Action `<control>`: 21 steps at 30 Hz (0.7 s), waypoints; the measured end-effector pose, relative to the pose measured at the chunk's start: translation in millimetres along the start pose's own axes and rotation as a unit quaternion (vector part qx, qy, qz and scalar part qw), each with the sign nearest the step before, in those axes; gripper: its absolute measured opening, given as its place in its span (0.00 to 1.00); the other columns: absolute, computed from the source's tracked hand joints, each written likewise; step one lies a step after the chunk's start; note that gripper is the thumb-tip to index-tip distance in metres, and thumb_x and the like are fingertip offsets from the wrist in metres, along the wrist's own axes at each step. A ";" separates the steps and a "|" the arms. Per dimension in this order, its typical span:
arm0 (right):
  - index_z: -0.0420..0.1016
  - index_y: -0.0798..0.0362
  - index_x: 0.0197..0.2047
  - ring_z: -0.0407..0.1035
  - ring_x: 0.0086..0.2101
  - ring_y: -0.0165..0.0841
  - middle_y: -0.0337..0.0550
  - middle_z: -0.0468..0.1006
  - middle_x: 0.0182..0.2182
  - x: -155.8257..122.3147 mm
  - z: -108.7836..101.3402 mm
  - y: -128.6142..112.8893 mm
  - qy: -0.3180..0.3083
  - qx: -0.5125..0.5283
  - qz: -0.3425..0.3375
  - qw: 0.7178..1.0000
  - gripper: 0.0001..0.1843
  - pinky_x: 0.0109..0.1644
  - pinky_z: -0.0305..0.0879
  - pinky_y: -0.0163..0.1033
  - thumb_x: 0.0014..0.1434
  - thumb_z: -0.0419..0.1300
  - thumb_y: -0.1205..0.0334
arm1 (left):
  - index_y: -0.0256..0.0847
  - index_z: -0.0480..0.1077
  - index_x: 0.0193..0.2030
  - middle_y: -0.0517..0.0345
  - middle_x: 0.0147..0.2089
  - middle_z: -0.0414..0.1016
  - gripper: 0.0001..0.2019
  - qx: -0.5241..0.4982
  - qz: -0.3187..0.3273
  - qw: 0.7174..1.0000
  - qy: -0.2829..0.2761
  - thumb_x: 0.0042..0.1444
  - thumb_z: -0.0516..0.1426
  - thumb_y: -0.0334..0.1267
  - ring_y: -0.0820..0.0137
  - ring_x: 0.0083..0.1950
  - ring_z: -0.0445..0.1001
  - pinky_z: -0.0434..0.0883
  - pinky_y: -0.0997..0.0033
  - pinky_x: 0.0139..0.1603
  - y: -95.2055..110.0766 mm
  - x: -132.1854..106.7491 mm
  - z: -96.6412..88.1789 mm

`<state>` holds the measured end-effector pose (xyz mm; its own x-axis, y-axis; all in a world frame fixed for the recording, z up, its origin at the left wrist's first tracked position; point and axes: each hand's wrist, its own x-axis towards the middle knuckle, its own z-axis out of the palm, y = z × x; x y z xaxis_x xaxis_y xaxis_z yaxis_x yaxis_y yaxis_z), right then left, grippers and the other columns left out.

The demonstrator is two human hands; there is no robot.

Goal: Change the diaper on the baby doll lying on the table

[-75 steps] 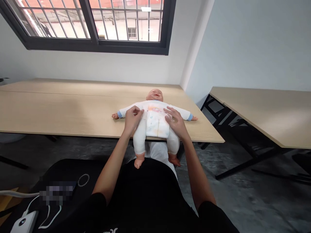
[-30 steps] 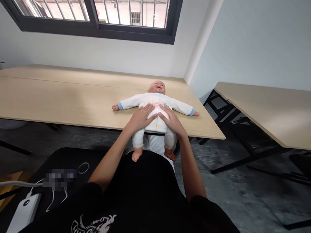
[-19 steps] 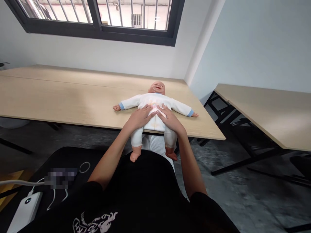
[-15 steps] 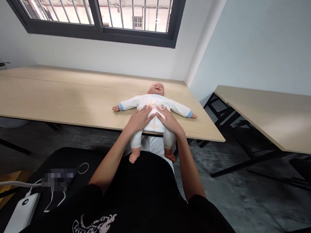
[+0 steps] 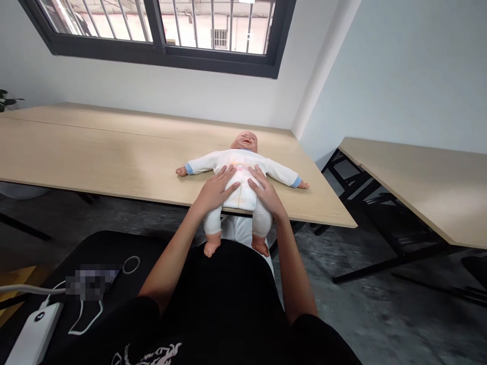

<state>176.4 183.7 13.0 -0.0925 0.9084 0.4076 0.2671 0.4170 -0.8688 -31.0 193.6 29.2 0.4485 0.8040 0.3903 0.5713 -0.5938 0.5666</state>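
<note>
Head view shows a doll (image 5: 243,156) lying on its back on the wooden table (image 5: 125,152), and its long axis runs almost straight away from the person. The head (image 5: 245,140) points to the far side, the arms are spread out sideways, and the legs (image 5: 212,223) hang down over the near edge, towards the black shirt (image 5: 228,299). Around the hips, over the white clothing, there is a white diaper (image 5: 239,197), whose lower end is just at this edge.

The relation which matters most is that the diaper lies between the two hands, along the doll's middle line. The left hand (image 5: 216,189) rests on one side of it and the right hand (image 5: 268,193) on the other, so neither of them seems clearly nearer. Both are flat, with fingers long and thumbs turned inwards, and a strip of the front stays visible between them. The fingertips reach the coloured part at the belly. Neither hand is closed around something. Whether the sides are fastened, I cannot tell, because the palms cover them.
</note>
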 end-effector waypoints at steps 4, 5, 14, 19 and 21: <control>0.74 0.49 0.62 0.52 0.71 0.36 0.42 0.59 0.70 -6.0 -0.8 3.9 0.142 0.159 -0.005 0.977 0.35 0.79 0.43 0.47 0.59 0.63 0.37 | 0.41 0.63 0.72 0.52 0.76 0.56 0.33 -0.115 0.018 0.992 0.038 0.66 0.53 0.58 0.58 0.81 0.41 0.46 0.52 0.79 -9.9 -14.0 1.3; 0.75 0.49 0.60 0.56 0.69 0.36 0.42 0.62 0.68 -6.6 -0.8 5.4 0.173 0.198 0.007 0.965 0.32 0.78 0.47 0.46 0.59 0.64 0.39 | 0.41 0.64 0.71 0.51 0.76 0.57 0.34 -0.156 0.020 0.986 0.058 0.65 0.54 0.59 0.57 0.81 0.40 0.45 0.52 0.79 -12.9 -17.8 1.7; 0.75 0.54 0.43 0.74 0.41 0.24 0.41 0.78 0.48 -0.1 -11.3 15.2 0.363 0.371 0.148 0.842 0.10 0.46 0.74 0.27 0.59 0.62 0.60 | 0.48 0.65 0.68 0.55 0.75 0.59 0.24 -0.562 -0.215 0.779 0.174 0.70 0.50 0.51 0.61 0.76 0.57 0.55 0.58 0.77 -29.0 -5.4 -4.0; 0.71 0.53 0.45 0.74 0.47 0.26 0.42 0.76 0.48 1.7 -13.5 24.9 0.372 0.392 0.157 0.826 0.13 0.57 0.74 0.32 0.57 0.63 0.59 | 0.34 0.70 0.56 0.43 0.60 0.76 0.22 -0.633 -0.288 0.693 0.190 0.70 0.49 0.51 0.62 0.69 0.69 0.66 0.65 0.71 -35.8 15.5 -6.1; 0.69 0.52 0.46 0.73 0.53 0.29 0.45 0.75 0.52 1.9 -14.7 29.5 0.347 0.383 0.162 0.840 0.14 0.66 0.69 0.37 0.58 0.62 0.57 | 0.34 0.71 0.52 0.44 0.54 0.79 0.19 -0.649 -0.299 0.680 0.164 0.70 0.50 0.48 0.61 0.65 0.73 0.68 0.64 0.69 -38.2 20.5 -4.2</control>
<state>198.2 197.3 -7.7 0.5193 0.8530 -0.0513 -0.5512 0.2885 -0.7829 -46.5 232.9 18.6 0.1040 0.9795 -0.1723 -0.5993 0.1999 0.7751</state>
